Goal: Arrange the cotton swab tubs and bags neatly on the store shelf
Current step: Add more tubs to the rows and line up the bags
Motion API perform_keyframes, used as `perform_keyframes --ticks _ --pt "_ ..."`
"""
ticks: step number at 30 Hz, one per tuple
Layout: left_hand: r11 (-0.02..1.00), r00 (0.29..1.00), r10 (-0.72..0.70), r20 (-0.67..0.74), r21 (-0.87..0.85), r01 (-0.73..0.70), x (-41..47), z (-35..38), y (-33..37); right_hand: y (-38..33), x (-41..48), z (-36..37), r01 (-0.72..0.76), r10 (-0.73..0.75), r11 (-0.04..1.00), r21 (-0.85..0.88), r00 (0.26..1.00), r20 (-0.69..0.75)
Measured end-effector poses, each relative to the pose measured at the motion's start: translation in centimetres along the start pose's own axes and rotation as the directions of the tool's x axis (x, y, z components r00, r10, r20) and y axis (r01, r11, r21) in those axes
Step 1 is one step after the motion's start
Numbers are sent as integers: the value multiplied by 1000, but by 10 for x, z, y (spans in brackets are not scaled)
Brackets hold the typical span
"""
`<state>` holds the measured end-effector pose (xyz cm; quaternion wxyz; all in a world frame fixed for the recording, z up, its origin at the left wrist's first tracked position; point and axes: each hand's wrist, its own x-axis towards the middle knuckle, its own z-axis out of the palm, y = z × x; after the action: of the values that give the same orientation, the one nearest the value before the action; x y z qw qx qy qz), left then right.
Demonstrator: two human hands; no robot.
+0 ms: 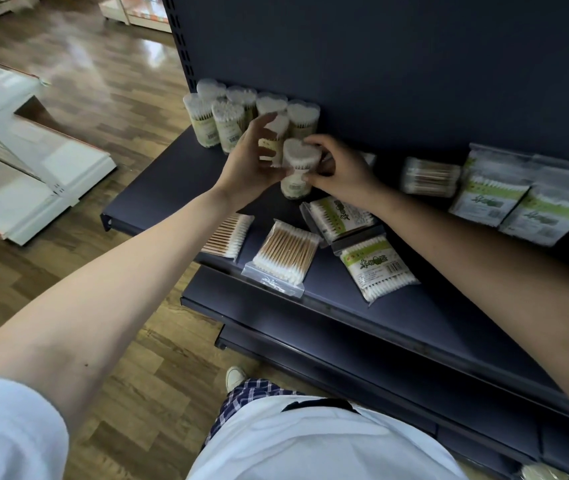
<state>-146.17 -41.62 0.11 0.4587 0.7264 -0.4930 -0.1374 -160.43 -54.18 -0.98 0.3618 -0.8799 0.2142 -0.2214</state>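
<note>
Left hand (pixel 252 161) and right hand (pixel 342 171) clasp a clear cotton swab tub (pixel 297 171), white tips up, pale green label, at the dark shelf (pixel 432 306); outline seemingly heart-shaped.

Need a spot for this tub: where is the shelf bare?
Front left corner of the shelf, between the tub cluster and the leftmost bag. Also front right, beyond the green-labelled bag. Crowded: middle front, with loose bags.

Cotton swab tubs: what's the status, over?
Right hand grips front tub. Left hand holds second tub. Loose bags scattered on shelf.
</note>
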Motion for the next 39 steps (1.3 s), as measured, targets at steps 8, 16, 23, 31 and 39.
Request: perform_keyframes --ticks 8,16,23,31,39 --pt "989 990 -137 22 53 135 -10 -1 -14 0 -5 12 -60 58 995 74 998 36" --pt "996 990 -25 136 91 13 1 -3 -16 -8 9 15 9 -9 1000 -22 1000 -23" --pt "956 992 122 -20 273 -112 16 -28 -22 -5 15 5 -59 54 994 95 997 51" --pt "744 948 198 249 591 -311 45 -44 -22 -15 10 39 -1 -124 947 -322 922 -367" --pt "666 889 296 350 591 -455 69 -36 -26 -23 -2 25 -60 -60 947 -317 933 -355"
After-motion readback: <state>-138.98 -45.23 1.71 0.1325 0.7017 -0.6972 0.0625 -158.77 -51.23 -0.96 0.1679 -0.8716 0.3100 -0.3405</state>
